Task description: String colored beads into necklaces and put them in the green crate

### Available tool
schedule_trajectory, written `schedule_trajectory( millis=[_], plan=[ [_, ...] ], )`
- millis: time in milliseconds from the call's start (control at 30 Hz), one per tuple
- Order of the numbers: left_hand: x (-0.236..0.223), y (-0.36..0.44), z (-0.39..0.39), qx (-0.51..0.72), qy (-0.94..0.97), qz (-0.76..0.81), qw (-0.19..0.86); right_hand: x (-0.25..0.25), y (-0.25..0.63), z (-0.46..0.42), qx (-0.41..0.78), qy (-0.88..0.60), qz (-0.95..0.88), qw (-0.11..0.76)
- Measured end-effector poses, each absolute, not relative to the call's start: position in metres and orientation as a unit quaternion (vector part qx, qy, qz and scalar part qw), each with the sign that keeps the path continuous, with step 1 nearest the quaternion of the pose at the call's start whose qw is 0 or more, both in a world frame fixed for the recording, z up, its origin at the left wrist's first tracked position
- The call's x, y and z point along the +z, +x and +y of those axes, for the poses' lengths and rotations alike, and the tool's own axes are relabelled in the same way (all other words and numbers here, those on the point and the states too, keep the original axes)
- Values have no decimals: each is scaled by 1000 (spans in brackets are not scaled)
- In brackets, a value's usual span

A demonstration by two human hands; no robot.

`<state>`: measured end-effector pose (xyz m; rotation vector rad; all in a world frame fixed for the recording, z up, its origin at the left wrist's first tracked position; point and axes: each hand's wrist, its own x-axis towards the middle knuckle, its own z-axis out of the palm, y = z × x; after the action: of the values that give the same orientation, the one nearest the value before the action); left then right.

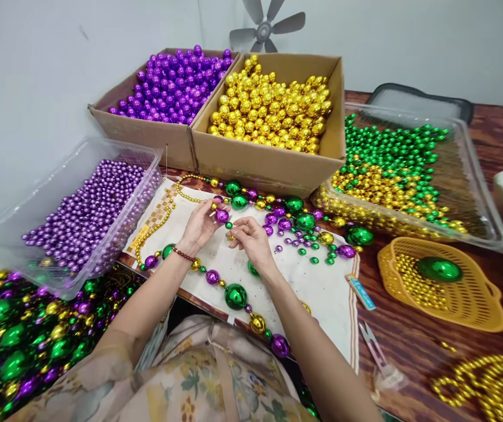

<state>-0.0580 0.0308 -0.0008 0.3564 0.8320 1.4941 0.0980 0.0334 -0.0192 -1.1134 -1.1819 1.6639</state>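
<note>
- The left hand (201, 225) is gripping a purple bead (222, 216) between thumb and fingers, above the white cloth (317, 293).
- The right hand (251, 237) is pinching, its thumb and fingertips meeting at a small gold bead (231, 237), just beside the left hand.
- A small green bead (229, 225) is sitting between the two hands, next to the purple bead.
- A beaded strand (236, 296) of green, purple and gold is running across the near side of the cloth, passing below the left forearm.
- More large beads (305, 221) are lying in a row along the cloth's far side, and loose small beads (315, 260) are resting in front of them.
- Two cardboard boxes are standing behind the cloth: the purple beads' box (141, 130) and, touching it, the gold beads' box (264, 153).
- A clear bin (79, 281) is holding small purple beads on the left; another clear tray (483, 176) is holding green and gold ones on the right.
- An orange basket (475, 308) is sitting on the desk (413, 351), carrying small gold beads and one big green bead (440, 269).
- Gold bead chains (492, 381) are lying near the desk's right corner.
</note>
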Motion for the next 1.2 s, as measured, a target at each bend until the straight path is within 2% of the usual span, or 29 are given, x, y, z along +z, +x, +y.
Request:
schedule_trajectory(
  millis=[133, 367, 500, 633, 800, 1000, 1200],
  plan=[
    [2, -45, 36, 675, 135, 349, 637, -22, 90, 33, 661, -437, -468, 392],
    [18, -32, 53, 693, 195, 423, 550, -7, 99, 50, 615, -431, -543, 376],
    [23, -34, 58, 627, 352, 443, 535, 24, 110, 83, 514, -414, -605, 446],
    [25, -31, 58, 571, 492, 446, 483, 49, 108, 106, 520, -363, -619, 463],
    [25, -31, 54, 534, 549, 457, 452, 65, 113, 112, 486, -377, -554, 561],
    [25, -34, 59, 515, 536, 440, 503, 49, 114, 100, 585, -351, -578, 447],
    [18, -37, 55, 474, 551, 443, 525, 46, 121, 103, 591, -356, -541, 482]
  ],
)
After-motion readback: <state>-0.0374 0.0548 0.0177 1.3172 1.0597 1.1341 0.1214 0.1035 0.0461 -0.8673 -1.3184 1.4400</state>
